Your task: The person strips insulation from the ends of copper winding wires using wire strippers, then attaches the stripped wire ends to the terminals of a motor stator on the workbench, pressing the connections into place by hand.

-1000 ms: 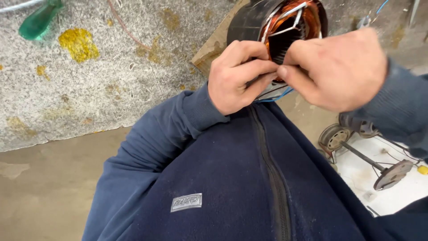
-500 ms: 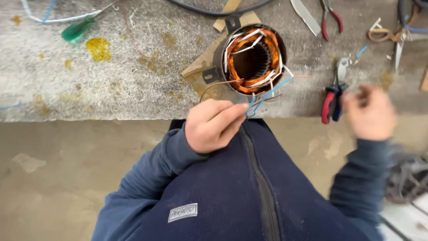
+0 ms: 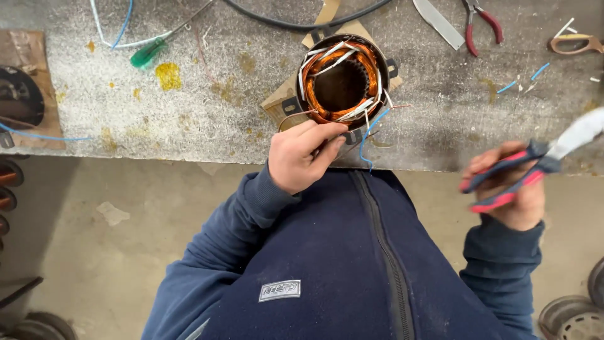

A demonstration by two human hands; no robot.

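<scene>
A black motor stator [image 3: 343, 82] with copper windings and white sleeved leads stands on cardboard at the workbench's near edge. My left hand [image 3: 301, 156] pinches thin wires that come off the stator's near side, beside a loose blue wire [image 3: 367, 135]. My right hand [image 3: 513, 192] is off to the right, above the bench edge, gripping pliers with red and blue handles [image 3: 535, 167]; their jaws point up and right and are blurred.
On the grey workbench [image 3: 207, 119] lie a green-handled screwdriver [image 3: 151, 51], red-handled pliers [image 3: 481, 22], a flat metal blade [image 3: 438, 22], a black cable [image 3: 296, 22] and blue wire scraps [image 3: 522, 79]. Round metal parts [image 3: 572, 318] sit on the floor at lower right.
My right hand left the stator, reached right to the bench and now holds the red and blue pliers. My left hand has stayed on the wires. The view has pulled back.
</scene>
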